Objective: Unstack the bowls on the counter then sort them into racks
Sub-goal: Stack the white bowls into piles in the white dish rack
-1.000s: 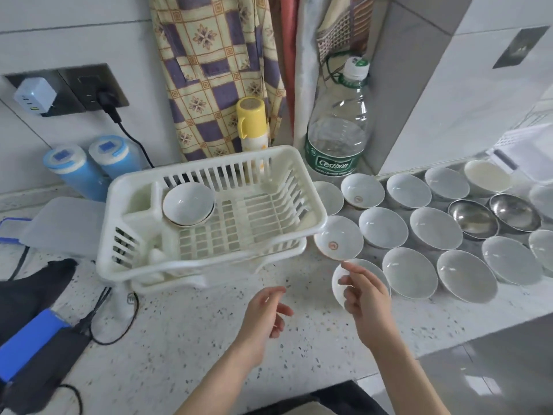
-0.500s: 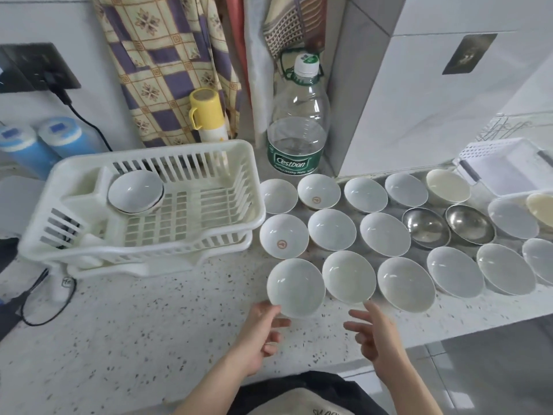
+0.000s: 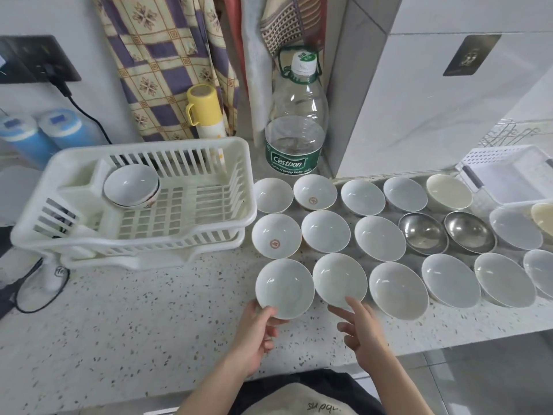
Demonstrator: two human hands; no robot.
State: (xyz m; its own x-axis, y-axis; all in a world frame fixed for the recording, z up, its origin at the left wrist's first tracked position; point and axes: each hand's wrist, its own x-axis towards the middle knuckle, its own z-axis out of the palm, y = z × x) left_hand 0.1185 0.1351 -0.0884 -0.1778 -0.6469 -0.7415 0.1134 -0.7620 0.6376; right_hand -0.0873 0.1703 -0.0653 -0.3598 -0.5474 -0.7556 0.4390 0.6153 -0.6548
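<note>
A white rack [image 3: 191, 187] stood at the worktop's left, a bowl or two nested inside. Near the front edge, the left hand [image 3: 254, 333] pinched the near rim of the front-row bowl [image 3: 284, 287] — the rack lay up-left. The right hand [image 3: 363, 332], fingers spread, touched the neighbouring bowl [image 3: 339, 278].

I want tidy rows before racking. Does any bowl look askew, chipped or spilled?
No chips or spills show. Only the near-left white bowl sits tilted, its near rim pinched by the left hand. The white plastic dish rack holds a small leaning stack of white bowls.
</note>
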